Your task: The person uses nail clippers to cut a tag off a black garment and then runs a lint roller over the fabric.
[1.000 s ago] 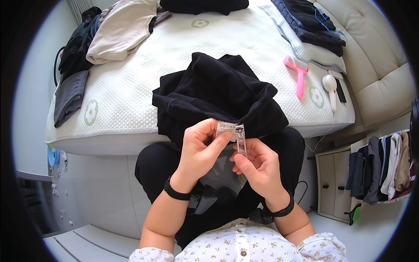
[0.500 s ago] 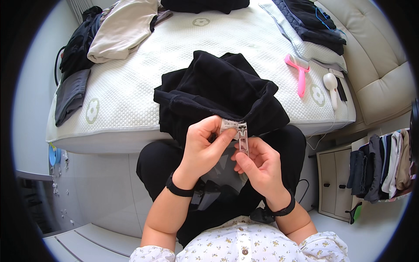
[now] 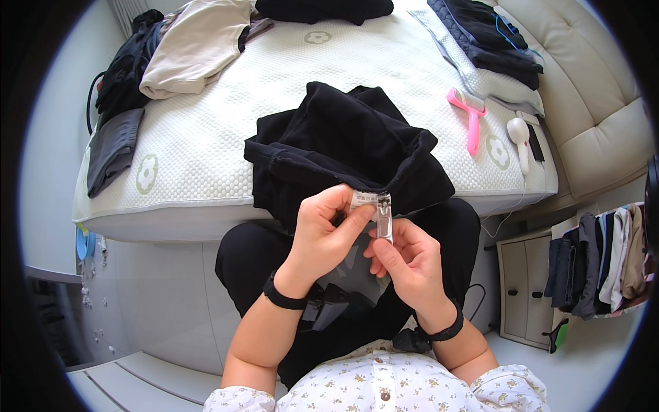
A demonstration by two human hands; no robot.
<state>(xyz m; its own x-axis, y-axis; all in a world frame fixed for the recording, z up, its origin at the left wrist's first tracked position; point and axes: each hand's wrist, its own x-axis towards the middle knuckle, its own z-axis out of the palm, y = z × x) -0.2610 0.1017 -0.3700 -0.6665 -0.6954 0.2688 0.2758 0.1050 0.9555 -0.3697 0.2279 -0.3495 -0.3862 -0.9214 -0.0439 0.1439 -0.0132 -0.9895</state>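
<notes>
A black garment (image 3: 343,137) lies bunched on the near edge of the mattress and reaches toward my knees. From its near hem sticks out a white care label (image 3: 362,199), pinched between the thumb and fingers of my left hand (image 3: 333,230). In my right hand (image 3: 408,261) is a silver nail clipper (image 3: 384,223), held upright by its lower end between thumb and fingers. The clipper's jaws are at the label's right end, close below the hem. Whether the jaws have closed on the label is too small to tell.
On the white mattress (image 3: 213,141) lie a pink lint roller (image 3: 472,123) and a white corded handheld device (image 3: 520,143) at right. Beige clothing (image 3: 199,51) and dark folded trousers (image 3: 113,147) lie at left, folded dark clothes (image 3: 491,44) far right. A clothes rack (image 3: 597,257) stands right.
Both hands keep their grips on the label and the nail clipper. The clipper has tilted very slightly; otherwise little differs.
</notes>
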